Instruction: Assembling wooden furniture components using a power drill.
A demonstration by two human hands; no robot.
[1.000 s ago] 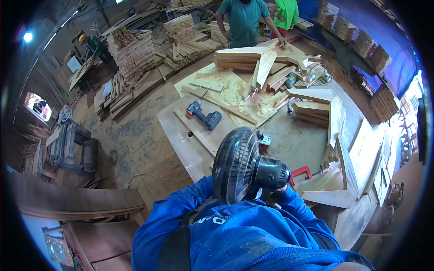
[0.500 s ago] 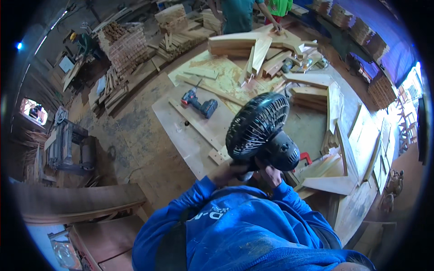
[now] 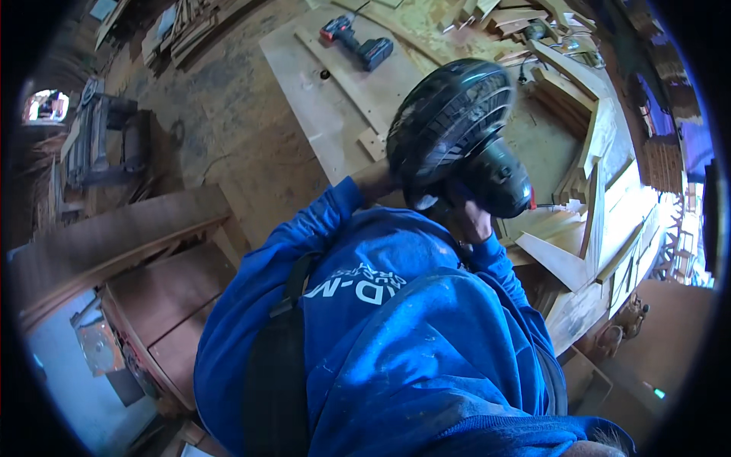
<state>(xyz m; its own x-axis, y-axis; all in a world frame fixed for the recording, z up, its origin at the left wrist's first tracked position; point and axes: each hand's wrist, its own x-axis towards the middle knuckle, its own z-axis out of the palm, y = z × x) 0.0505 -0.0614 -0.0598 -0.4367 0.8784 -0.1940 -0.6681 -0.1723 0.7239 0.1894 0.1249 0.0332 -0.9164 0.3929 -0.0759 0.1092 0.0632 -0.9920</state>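
A black portable fan (image 3: 449,126) with a round caged head and a bulky rear housing is up in front of my chest, over the near edge of the worktable. My left hand (image 3: 378,181) reaches in behind the fan head and closes around its lower part; most of its fingers are hidden by the cage. Below the rear housing, my right hand (image 3: 475,222) is closed at the fan's base, its fingertips partly covered. The fan head is smeared by motion. Beyond it, a red-and-black cordless drill (image 3: 356,43) lies on the worktable (image 3: 293,72).
A narrow wooden strip (image 3: 343,80) lies on the table left of the fan. Angled wooden frame pieces (image 3: 598,141) stack along the right side. A grey machine (image 3: 103,141) stands on the floor at left, and a wooden bench (image 3: 129,236) sits near my left elbow.
The view has tipped down toward my body, so table and fan sit higher in it and the people at the back are out of sight. Both hands stay at the fan.
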